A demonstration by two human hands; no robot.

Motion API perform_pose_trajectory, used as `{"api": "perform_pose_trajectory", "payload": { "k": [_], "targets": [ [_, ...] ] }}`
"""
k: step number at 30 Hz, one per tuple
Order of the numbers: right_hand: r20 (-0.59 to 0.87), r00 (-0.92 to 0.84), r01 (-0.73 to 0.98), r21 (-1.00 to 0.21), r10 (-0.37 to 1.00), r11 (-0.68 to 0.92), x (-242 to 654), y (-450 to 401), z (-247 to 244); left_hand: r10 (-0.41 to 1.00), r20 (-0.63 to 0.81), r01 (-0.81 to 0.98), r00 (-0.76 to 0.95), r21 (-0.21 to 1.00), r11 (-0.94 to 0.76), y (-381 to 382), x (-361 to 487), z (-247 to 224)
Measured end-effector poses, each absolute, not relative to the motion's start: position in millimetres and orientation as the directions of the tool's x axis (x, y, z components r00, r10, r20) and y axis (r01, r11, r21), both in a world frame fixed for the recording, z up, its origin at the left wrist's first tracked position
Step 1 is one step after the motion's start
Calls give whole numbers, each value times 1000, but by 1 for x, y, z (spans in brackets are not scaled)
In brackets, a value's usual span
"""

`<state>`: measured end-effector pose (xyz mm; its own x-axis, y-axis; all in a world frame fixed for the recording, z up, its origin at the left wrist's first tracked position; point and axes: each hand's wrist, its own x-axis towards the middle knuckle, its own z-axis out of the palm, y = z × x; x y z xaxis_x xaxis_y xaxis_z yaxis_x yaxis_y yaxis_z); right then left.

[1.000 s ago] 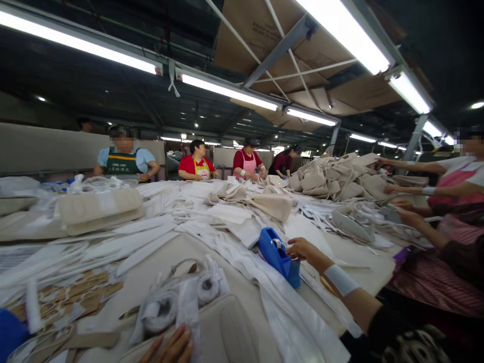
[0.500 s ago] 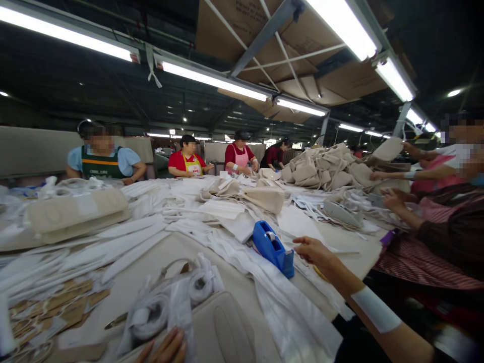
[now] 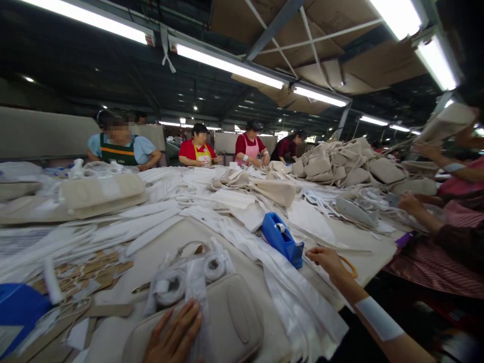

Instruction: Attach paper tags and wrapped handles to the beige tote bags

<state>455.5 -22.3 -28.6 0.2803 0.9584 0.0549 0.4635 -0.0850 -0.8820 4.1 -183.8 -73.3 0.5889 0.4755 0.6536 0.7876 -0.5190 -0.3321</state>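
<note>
Left hand (image 3: 172, 330) laid open on a beige padded bag (image 3: 234, 315), nothing clenched (fingers spread). Right hand (image 3: 327, 261), likewise released, has been drawn away from a blue tape dispenser (image 3: 282, 241), with an orange scissor handle (image 3: 350, 267) just beyond it.

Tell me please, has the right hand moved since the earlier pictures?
Yes. The right hand has moved to the right in the view, away from the blue tape dispenser, so the gap between them is wider now.
</note>
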Motion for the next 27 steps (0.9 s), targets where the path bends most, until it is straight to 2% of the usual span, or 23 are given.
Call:
{"api": "perform_pose_trajectory", "payload": {
  "k": [4,6,8,10,13,16,18,20,23,27],
  "targets": [
    [80,320,603,-786,944,-138,470,-34,-26,580,617,831,532,-249,-498,-200,11,-57],
    [135,298,706,-698,945,-123,466,-44,-14,617,606,845,502,-191,-500,-207,13,-54],
    [212,137,824,-567,968,8,444,-54,6,707,541,871,456,-109,-479,-213,16,-51],
    [244,-177,862,-429,954,270,403,-64,33,783,456,886,422,-24,-464,-218,19,-48],
    [184,-647,693,-261,740,672,319,-75,70,848,354,889,394,88,-450,-223,22,-44],
    [83,-912,379,-198,401,904,237,-79,86,870,329,888,368,153,-433,-226,24,-42],
    [-19,-978,210,-157,210,965,196,-75,84,875,337,890,347,175,-420,-227,25,-41],
    [-108,-989,111,-96,100,989,167,-67,75,881,341,893,328,190,-407,-226,25,-41],
    [-163,-985,64,1,64,998,144,-53,62,888,347,898,301,211,-386,-226,25,-41],
    [-152,-986,51,64,60,997,133,-45,52,887,362,901,287,212,-378,-228,25,-40]
  ]
}}
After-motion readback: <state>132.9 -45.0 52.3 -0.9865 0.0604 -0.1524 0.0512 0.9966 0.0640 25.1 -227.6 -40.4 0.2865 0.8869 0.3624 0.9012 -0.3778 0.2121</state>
